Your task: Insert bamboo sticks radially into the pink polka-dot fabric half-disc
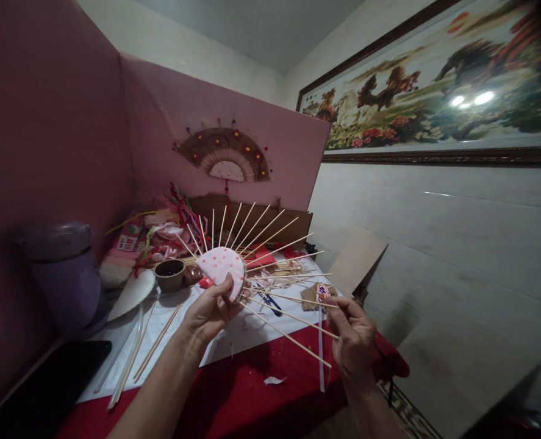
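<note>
My left hand (213, 311) is closed on a half-round piece (222, 266) covered in white cloth with red-pink dots, its thumb lying on the front face. Several thin wooden sticks (270, 228) fan out from that piece like the ribs of a fan, pointing up, right and down. At the right, my right hand (355, 335) pinches one wooden stick (293, 296) near its outer end. Two more sticks slant below that one, and one of these passes close to the right-hand fingers.
A finished fan (219, 155) hangs on the pink panel. On the white-covered table stand a brown cup (169, 274), a white fan-shaped piece (133, 296), loose sticks (158, 341) and clear glue sticks (128, 360). Blue-handled scissors (270, 303) lie behind the ribs. A purple container (66, 280) stands left.
</note>
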Tool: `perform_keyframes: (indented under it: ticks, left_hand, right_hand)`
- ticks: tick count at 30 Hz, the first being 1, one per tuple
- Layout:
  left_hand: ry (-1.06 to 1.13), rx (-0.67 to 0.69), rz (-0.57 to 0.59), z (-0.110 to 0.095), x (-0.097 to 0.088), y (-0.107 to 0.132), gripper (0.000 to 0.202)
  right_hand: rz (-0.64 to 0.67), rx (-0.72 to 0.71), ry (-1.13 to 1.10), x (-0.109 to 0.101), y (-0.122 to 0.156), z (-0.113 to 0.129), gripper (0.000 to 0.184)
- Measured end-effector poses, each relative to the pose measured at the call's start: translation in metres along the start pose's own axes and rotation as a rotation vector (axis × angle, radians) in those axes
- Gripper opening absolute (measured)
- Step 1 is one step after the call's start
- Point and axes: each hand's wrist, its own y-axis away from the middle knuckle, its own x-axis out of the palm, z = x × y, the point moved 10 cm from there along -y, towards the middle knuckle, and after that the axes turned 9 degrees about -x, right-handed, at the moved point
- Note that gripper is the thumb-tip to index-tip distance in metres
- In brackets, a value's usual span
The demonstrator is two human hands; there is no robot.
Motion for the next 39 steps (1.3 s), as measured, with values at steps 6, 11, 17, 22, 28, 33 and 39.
perform_keyframes:
  ticks: [6, 11, 17, 22, 28, 33, 39]
  left_hand:
    - [0.017, 0.016, -0.018, -0.002, 0.000, 0.002, 0.010]
    - [-0.022, 0.028, 0.016, -0.004, -0.003, -0.004, 0.011]
    - [-0.011, 0.002, 0.027, -0.003, -0.001, -0.002, 0.012]
    - [-0.009, -0.091, -0.001, 0.004, -0.004, 0.000, 0.013]
    - [0.037, -0.063, 0.049, 0.001, -0.004, -0.004, 0.010]
    - [0.044, -0.039, 0.065, 0.001, -0.002, -0.005, 0.011]
    - [0.090, -0.021, 0.044, 0.000, 0.000, -0.003, 0.012]
  right_hand:
    - [0.153, -0.093, -0.125, -0.007, 0.009, 0.034, 0.016]
    - [0.256, -0.183, -0.031, -0.011, 0.009, 0.048, 0.010]
    - [0.217, -0.068, 0.013, -0.017, 0.013, 0.019, 0.019]
    - [0.088, 0.050, 0.106, -0.019, 0.010, -0.004, 0.018]
    - [0.241, 0.067, 0.501, 0.003, -0.001, -0.020, 0.027]
    - [0.478, -0.034, 0.604, 0.043, 0.005, -0.017, 0.016]
    - [0.584, -0.103, 0.092, 0.100, 0.034, 0.022, 0.032]
